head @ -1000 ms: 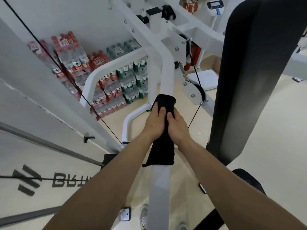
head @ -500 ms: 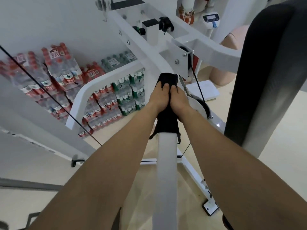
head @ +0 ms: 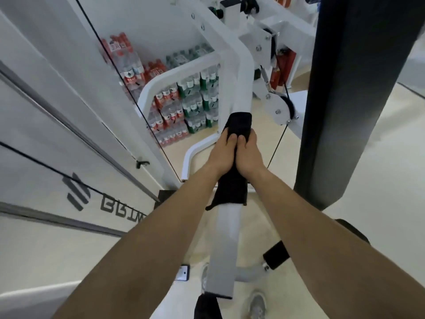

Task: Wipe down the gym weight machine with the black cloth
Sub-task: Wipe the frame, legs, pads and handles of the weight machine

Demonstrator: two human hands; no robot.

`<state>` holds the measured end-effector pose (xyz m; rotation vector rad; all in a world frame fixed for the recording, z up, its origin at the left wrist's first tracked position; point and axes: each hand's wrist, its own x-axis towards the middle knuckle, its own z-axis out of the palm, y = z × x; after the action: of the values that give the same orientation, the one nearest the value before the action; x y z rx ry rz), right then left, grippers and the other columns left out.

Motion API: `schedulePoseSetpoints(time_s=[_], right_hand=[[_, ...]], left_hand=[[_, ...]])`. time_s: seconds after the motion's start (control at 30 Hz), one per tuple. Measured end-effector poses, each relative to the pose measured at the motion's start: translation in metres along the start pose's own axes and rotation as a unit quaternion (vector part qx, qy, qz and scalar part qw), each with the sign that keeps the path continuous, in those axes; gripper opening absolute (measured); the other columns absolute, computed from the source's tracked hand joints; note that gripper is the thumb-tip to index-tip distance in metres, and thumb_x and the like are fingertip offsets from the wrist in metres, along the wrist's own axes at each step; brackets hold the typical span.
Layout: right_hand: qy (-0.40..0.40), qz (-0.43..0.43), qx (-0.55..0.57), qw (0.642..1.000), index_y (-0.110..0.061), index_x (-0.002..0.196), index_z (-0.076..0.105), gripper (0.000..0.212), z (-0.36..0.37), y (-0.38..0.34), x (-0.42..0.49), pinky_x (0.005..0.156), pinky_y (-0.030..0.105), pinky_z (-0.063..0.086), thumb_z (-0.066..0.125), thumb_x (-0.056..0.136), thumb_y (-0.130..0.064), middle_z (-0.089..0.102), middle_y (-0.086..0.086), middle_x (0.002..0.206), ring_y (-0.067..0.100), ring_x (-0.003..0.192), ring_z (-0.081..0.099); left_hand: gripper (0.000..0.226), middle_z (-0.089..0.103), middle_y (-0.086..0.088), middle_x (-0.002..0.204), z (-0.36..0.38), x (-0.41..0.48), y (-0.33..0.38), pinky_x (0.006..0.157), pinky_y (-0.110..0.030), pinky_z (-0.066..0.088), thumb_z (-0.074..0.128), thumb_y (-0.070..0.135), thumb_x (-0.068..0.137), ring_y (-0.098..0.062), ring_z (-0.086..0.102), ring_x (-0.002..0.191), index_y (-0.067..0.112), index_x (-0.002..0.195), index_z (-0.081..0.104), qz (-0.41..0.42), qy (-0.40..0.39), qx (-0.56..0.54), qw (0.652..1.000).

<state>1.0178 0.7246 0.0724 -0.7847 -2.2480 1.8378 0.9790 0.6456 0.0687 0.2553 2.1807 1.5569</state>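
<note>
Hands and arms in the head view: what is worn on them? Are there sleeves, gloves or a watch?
Nothing is worn. The left hand and right hand have no gloves and no rings that show. The left forearm and right forearm are bare to the picture's edge: no sleeves, watch or bracelet.

White panel (head: 34,185), left side: dark grey logo mark (head: 78,192) made of slanted bars, then blocky dark letters (head: 122,209) reading roughly "BGIM". They may be mirrored and are not surely legible; the rest is cut off by the forearm. Bottle packs (head: 195,100) by the wall: red and green labels, print too small to read. White stickers (head: 115,46) on the top packs: blurred, unreadable.
</note>
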Motion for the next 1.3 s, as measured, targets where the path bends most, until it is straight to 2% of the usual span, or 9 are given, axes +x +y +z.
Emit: schedulePoseSetpoints(time_s=[0.2,0.4,0.5,0.63,0.77,0.93,1.03,1.17,1.3], right_hand=[[-0.026,0.02,-0.036,0.999,-0.019,0.153,0.027,0.05,0.002,0.027,-0.092,0.107,0.044,0.043,0.034,0.106,-0.032,0.052,0.009,0.141,0.027,0.122,0.055],[-0.013,0.049,-0.019,0.999,-0.017,0.153,0.022,0.048,0.015,0.038,-0.186,0.105,0.039,0.042,0.033,0.107,-0.027,0.052,0.008,0.138,0.026,0.123,0.054],[0.024,0.051,-0.132,0.99,-0.011,0.149,0.025,0.048,0.022,0.039,-0.221,0.097,0.042,0.047,0.035,0.106,-0.029,0.054,0.013,0.136,0.032,0.116,0.058],[0.056,-0.012,-0.34,0.939,0.002,0.151,0.017,0.058,0.032,0.044,-0.255,0.089,0.04,0.049,0.035,0.105,-0.029,0.046,0.019,0.143,0.033,0.116,0.059],[0.084,-0.044,-0.408,0.908,0.001,0.155,0.01,0.063,0.034,0.052,-0.268,0.092,0.036,0.049,0.034,0.106,-0.03,0.041,0.017,0.149,0.028,0.123,0.056],[0.069,-0.003,-0.333,0.94,-0.002,0.156,0.013,0.06,0.035,0.043,-0.245,0.093,0.039,0.046,0.033,0.106,-0.03,0.039,0.018,0.151,0.033,0.12,0.057],[0.08,0.044,-0.254,0.963,-0.005,0.143,0.032,0.049,0.033,0.037,-0.214,0.099,0.05,0.045,0.033,0.105,-0.035,0.055,0.017,0.133,0.035,0.116,0.058],[0.065,0.069,-0.133,0.987,-0.005,0.133,0.041,0.041,0.025,0.028,-0.171,0.095,0.044,0.049,0.035,0.106,-0.034,0.062,0.016,0.123,0.032,0.109,0.061],[0.052,0.055,-0.092,0.993,-0.008,0.136,0.04,0.04,0.018,0.017,-0.115,0.098,0.043,0.048,0.034,0.107,-0.035,0.062,0.013,0.123,0.031,0.11,0.062]], left_hand=[[0.045,0.054,0.005,0.142,0.0,-0.098,-0.029,0.108,-0.034,0.039,0.031,0.039,0.107,-0.015,0.053,0.124,0.034,0.152,0.034,-0.008,-0.004,0.003,1.0],[0.051,0.051,0.008,0.146,-0.005,-0.183,-0.063,0.114,-0.035,0.035,0.032,0.049,0.104,-0.013,0.049,0.132,0.037,0.154,0.03,-0.021,-0.031,-0.053,0.998],[0.047,0.053,0.009,0.14,-0.005,-0.221,-0.075,0.113,-0.029,0.035,0.034,0.043,0.107,-0.011,0.051,0.128,0.03,0.152,0.035,-0.053,-0.044,-0.14,0.988],[0.054,0.058,-0.007,0.14,-0.002,-0.255,-0.096,0.113,-0.042,0.041,0.033,0.049,0.105,-0.02,0.056,0.128,0.024,0.152,0.038,-0.104,-0.064,-0.238,0.964],[0.05,0.061,-0.005,0.138,-0.003,-0.259,-0.102,0.111,-0.037,0.043,0.028,0.046,0.107,-0.017,0.058,0.126,0.024,0.151,0.04,-0.109,-0.093,-0.251,0.957],[0.051,0.064,0.003,0.133,-0.009,-0.231,-0.099,0.106,-0.031,0.046,0.031,0.054,0.104,-0.011,0.06,0.121,0.033,0.149,0.042,-0.116,-0.1,-0.197,0.968],[0.048,0.067,-0.001,0.125,-0.009,-0.204,-0.08,0.088,-0.023,0.05,0.031,0.05,0.106,-0.012,0.064,0.112,0.029,0.145,0.048,-0.111,-0.086,-0.177,0.974],[0.041,0.062,0.016,0.103,-0.007,-0.16,-0.056,0.072,-0.016,0.044,0.033,0.042,0.107,0.0,0.059,0.092,0.042,0.148,0.036,-0.083,-0.047,-0.121,0.988],[0.044,0.06,0.016,0.113,-0.004,-0.104,-0.037,0.073,-0.01,0.044,0.033,0.037,0.108,0.002,0.058,0.098,0.036,0.152,0.032,-0.053,-0.039,-0.099,0.993]])
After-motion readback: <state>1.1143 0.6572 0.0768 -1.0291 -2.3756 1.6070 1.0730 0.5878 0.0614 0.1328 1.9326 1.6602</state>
